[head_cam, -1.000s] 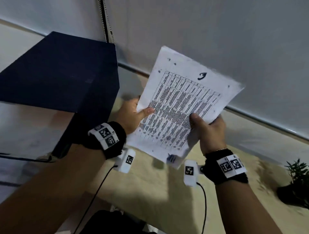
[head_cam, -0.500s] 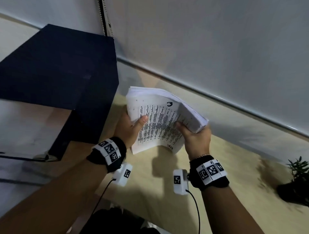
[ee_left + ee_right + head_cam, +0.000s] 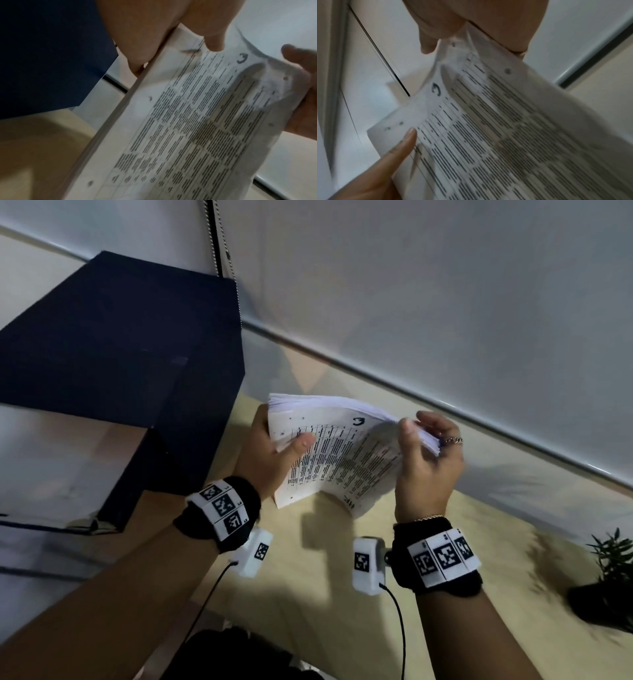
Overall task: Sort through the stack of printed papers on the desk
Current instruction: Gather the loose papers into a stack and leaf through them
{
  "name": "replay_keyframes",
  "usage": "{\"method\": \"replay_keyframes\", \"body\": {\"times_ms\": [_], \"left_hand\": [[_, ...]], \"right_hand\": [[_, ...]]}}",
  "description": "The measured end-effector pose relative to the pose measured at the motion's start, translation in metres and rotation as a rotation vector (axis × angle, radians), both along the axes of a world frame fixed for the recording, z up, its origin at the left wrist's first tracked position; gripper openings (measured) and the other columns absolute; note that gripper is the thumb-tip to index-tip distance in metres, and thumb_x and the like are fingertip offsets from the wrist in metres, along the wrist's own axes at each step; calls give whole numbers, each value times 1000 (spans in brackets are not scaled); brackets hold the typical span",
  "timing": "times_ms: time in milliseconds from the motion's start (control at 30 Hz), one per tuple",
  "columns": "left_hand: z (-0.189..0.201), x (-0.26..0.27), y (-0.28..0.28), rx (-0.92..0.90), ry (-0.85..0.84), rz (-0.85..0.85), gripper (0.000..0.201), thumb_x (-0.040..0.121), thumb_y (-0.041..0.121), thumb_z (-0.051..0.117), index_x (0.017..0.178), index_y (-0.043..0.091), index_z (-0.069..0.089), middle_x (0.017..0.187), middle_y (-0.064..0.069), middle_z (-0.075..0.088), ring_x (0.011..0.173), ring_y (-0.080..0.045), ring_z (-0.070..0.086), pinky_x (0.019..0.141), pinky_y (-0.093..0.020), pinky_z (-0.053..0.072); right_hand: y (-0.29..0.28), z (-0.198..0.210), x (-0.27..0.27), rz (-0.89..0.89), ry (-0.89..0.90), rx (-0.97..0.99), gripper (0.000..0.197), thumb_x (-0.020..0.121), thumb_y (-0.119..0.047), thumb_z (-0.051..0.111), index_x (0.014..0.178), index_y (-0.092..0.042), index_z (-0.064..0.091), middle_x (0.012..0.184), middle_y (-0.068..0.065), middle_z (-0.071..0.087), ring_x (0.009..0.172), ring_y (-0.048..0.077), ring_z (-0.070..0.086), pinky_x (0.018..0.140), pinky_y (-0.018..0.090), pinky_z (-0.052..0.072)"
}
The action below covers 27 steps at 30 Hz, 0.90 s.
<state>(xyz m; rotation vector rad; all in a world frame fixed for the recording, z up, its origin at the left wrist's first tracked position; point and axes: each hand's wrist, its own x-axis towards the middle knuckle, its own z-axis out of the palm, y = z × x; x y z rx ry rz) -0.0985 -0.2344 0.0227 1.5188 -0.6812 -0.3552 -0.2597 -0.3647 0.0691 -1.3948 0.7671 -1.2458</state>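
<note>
Head view, left to right: my left hand [image 3: 270, 453] clamps the stack of printed papers [image 3: 335, 453] at its left edge, thumb across the top sheet [image 3: 197, 121]. A second ago that sheet stood upright facing me; now the stack is tipped flatter, held above the desk [image 3: 308, 594] between both hands. My right hand [image 3: 428, 460] curls over the right edge, bending the corner up. I judge leafing has begun. Sheet: dense table, handwritten "3", punch holes.
</note>
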Motion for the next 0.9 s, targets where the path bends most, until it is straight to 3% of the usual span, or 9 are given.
{"method": "replay_keyframes", "body": {"times_ms": [100,167,300,433,633,700,767,833,900], "left_hand": [[12,-4,-4,-94,69,36,41,82,42,62,111,15,53,97,2,69,88,-13,68,79,-29,56],[14,-3,-6,-111,87,47,26,88,38,59,105,19,55,88,8,68,82,-5,66,75,-24,55],[15,4,-10,-28,51,40,28,84,23,70,108,10,64,86,10,73,80,0,70,71,-20,53],[18,9,-12,-33,42,26,20,83,17,73,102,19,67,83,14,74,80,0,71,70,-18,54],[8,-3,-11,163,17,-10,22,88,13,69,104,-2,68,80,15,67,64,17,63,56,-1,42],[11,5,-11,190,33,-32,23,88,16,69,106,3,68,83,15,69,69,14,66,62,-9,50],[19,15,-8,183,30,-26,36,83,26,75,116,20,63,98,12,71,86,4,70,77,-31,59],[31,23,-7,158,-131,91,71,71,35,82,130,40,44,130,9,58,119,-11,58,101,-45,49],[55,26,-10,176,-475,174,101,62,40,86,146,31,30,149,9,35,140,-21,36,116,-46,31]], "right_hand": [[-5,6,5,-94,-43,-30,11,98,-10,53,104,-8,62,89,-7,67,82,1,62,79,24,50],[-8,5,1,-26,-132,44,13,101,-8,47,112,-9,54,86,-8,71,78,2,64,75,20,51],[-8,-8,-6,142,20,97,36,84,4,72,116,0,57,96,11,70,79,12,69,77,31,57],[-12,-13,-10,126,73,68,26,77,13,75,100,5,67,76,-12,75,73,2,70,71,21,57],[5,-45,-12,163,270,171,21,84,5,72,96,-12,70,75,-24,75,74,-8,70,68,12,55],[0,-45,-10,147,326,194,12,83,0,74,86,-11,71,69,-20,74,67,-6,69,65,19,57],[-10,-37,-12,115,415,115,5,82,-9,78,82,-8,74,71,-10,74,65,6,71,64,33,60],[-20,-25,-13,72,557,-187,19,82,-16,80,87,0,72,75,5,72,68,19,70,63,38,59],[-22,-9,-11,73,668,-588,16,82,-17,78,84,-4,69,70,13,70,63,27,63,56,33,47]]}}
